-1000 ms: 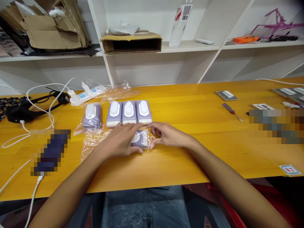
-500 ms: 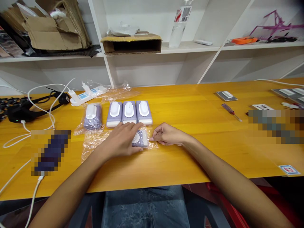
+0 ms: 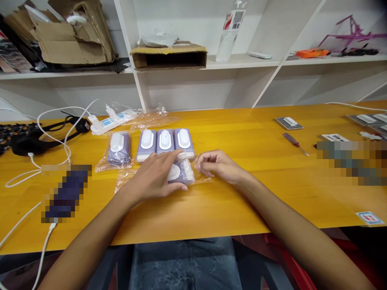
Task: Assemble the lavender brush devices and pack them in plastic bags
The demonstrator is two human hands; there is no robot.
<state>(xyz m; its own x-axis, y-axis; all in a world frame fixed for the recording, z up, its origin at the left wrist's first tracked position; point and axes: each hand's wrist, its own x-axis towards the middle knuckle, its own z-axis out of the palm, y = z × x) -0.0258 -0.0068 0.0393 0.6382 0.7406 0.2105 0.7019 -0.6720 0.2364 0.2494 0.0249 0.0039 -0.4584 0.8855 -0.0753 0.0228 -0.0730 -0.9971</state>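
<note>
A lilac device (image 3: pixel 182 172) with a white round part and a white end lies in a clear plastic bag (image 3: pixel 124 177) on the table. My left hand (image 3: pixel 157 173) rests over it, thumb on the near side and fingers on the far side. At the bag's right end is my right hand (image 3: pixel 216 165), its fingers curled and its thumb close to the index finger at the loose film. Just behind stand three similar lilac devices (image 3: pixel 165 140) side by side, each with a white oval piece on top. Another bagged device (image 3: pixel 117 149) lies to their left.
A power strip (image 3: pixel 113 121) with cables and a black headset (image 3: pixel 30 139) are at the back left. A blurred-out dark item (image 3: pixel 66 193) lies at the left. On the right are a screwdriver (image 3: pixel 295 143) and a grey plate (image 3: pixel 289 123). White shelves (image 3: pixel 187 88) rise behind.
The bagged device and its film have shifted a little to the right under my left hand. My right hand's fingers have lifted slightly and look looser.
</note>
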